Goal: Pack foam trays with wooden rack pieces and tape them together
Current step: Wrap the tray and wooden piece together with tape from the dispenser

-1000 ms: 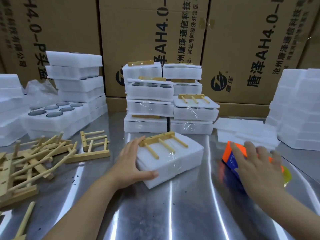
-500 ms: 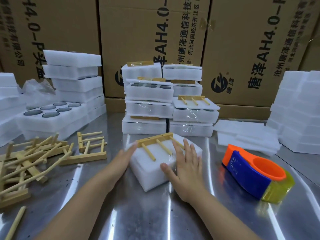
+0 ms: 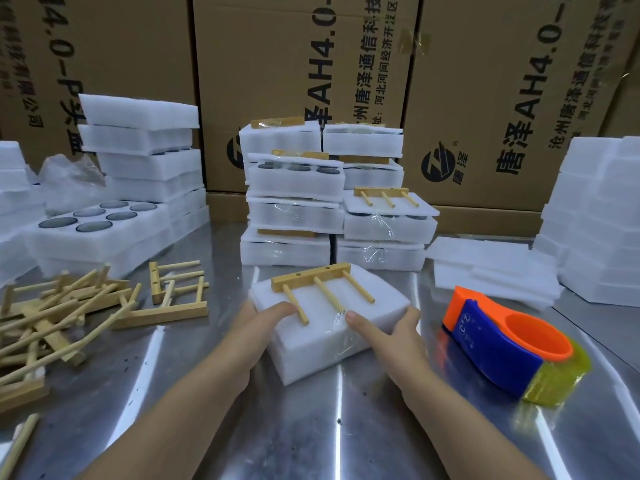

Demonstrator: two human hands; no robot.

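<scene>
Bright even overhead light, streaky glare on the steel table (image 3: 311, 427), wide-angle bowing at edges, sharp focus

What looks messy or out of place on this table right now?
The wooden rack pieces at the left lie in a criss-crossed heap, not stacked. Behind, the left stack of taped foam packs sits skewed, layers offset. The foam pack gripped by the left hand and right hand has a wrinkled tape end at its front edge.

l hand (image 3: 255, 332), r hand (image 3: 393, 337), both bare
</scene>
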